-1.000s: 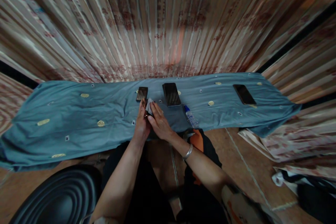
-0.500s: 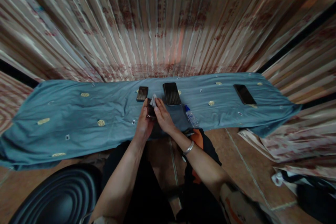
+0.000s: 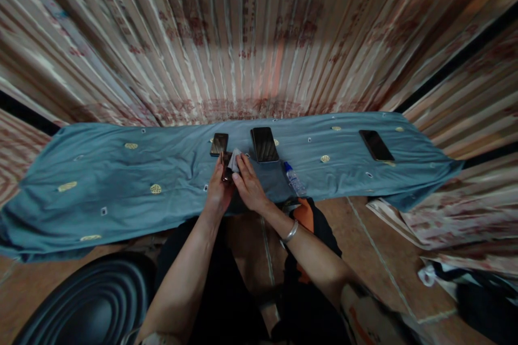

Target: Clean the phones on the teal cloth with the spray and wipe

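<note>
My left hand [image 3: 219, 190] is closed around a dark smartphone [image 3: 226, 174], held tilted above the near edge of the table. Pressed against that phone is a light grey cloth [image 3: 234, 159], pinched under the fingers of my right hand [image 3: 249, 183]. Part of the phone is hidden behind the cloth and fingers. Just beyond my hands lies a small dark phone [image 3: 219, 143], with a larger black phone [image 3: 265, 144] to its right. A clear bottle with a blue cap [image 3: 295, 179] lies on its side to the right of my right hand.
A blue patterned cloth [image 3: 121, 178] covers the long table. Another black phone [image 3: 376, 145] lies farther right on it. Behind hangs a striped curtain [image 3: 226, 38]. A round black ribbed object [image 3: 89, 307] stands on the floor at lower left.
My right hand and the grey cloth have shifted slightly left and down across the phone. The phone has turned a little in my left hand. Things on the table have stayed put.
</note>
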Tool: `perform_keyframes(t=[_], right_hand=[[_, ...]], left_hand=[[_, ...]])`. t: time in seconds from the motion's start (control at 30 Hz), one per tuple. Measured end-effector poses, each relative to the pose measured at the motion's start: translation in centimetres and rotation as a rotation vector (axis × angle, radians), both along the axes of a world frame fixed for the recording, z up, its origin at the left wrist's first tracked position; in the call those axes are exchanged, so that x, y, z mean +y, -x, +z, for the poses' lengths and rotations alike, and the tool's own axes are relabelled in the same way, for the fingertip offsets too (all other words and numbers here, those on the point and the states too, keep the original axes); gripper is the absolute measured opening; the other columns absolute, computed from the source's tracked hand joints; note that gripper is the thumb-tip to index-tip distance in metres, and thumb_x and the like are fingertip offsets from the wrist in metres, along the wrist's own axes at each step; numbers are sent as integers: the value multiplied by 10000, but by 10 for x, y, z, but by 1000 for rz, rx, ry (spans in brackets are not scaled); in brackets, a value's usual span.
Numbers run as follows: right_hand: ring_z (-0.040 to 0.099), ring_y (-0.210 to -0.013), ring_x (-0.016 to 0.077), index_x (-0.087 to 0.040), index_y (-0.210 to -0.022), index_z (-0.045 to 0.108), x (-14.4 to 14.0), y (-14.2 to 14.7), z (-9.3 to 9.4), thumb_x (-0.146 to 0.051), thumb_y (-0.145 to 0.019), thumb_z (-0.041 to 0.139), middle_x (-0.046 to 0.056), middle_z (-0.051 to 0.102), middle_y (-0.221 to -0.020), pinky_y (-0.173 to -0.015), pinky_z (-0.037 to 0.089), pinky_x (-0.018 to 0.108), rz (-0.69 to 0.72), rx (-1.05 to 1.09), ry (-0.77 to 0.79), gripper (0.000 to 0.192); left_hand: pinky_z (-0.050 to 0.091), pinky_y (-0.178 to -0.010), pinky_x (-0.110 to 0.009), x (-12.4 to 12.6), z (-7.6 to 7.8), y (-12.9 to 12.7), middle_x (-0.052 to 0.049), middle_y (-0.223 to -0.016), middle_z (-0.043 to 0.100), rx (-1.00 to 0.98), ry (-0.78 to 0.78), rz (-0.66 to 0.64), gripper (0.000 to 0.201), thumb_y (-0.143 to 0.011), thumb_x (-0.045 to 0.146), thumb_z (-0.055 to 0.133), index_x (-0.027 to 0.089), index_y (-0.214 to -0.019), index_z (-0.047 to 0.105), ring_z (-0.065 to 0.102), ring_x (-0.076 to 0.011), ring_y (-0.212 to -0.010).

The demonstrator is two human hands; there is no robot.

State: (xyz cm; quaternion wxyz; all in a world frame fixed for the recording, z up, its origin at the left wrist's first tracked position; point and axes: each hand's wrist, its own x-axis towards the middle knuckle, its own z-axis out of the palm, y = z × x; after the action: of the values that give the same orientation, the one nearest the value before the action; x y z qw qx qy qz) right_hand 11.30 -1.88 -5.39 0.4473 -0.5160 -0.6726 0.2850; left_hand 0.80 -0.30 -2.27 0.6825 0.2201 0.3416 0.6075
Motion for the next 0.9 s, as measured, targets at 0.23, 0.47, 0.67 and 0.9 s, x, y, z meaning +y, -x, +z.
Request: perform_keyframes(t=[0.23, 0.47, 0.67, 0.9], right_hand=[[443, -1482, 226, -220, -1499, 526, 14, -20, 11, -523, -1040, 388, 102, 540, -1550, -1279, 286, 427, -52, 84, -48, 568], [693, -1153, 228, -243, -1121, 759, 28, -36, 17, -452, -977, 551, 57, 769, -1190, -1066, 501, 378, -56, 279, 16, 328], [724, -988, 218, -218, -938, 791, 38, -35, 11, -429, -856, 687, 34, 808, -987, -948, 554, 344, -125, 720, 226, 249], [740, -1031, 221, -212, -918, 750, 39, -35, 8, -343, -831, 669, 48, 807, -1032, -966, 571, 355, -105, 976, 391, 177]], left_hand=[[618, -848, -373, -8, 9, -1, -79, -1363, 691, 146, 73, -110, 450, -946, 320, 529, 249, -1382, 617, 686, -254, -1116], [631, -829, -380, -13, 21, -4, -96, -1235, 735, 176, 100, -137, 370, -954, 294, 530, 175, -1276, 667, 695, -250, -1072], [625, -875, -452, -11, 17, -6, -110, -1036, 776, 135, 138, -152, 334, -933, 367, 627, 126, -1158, 684, 737, -265, -983], [595, -922, -448, -8, -3, -13, -86, -961, 786, 164, 35, -8, 313, -850, 414, 734, 151, -1018, 721, 739, -284, -1030]])
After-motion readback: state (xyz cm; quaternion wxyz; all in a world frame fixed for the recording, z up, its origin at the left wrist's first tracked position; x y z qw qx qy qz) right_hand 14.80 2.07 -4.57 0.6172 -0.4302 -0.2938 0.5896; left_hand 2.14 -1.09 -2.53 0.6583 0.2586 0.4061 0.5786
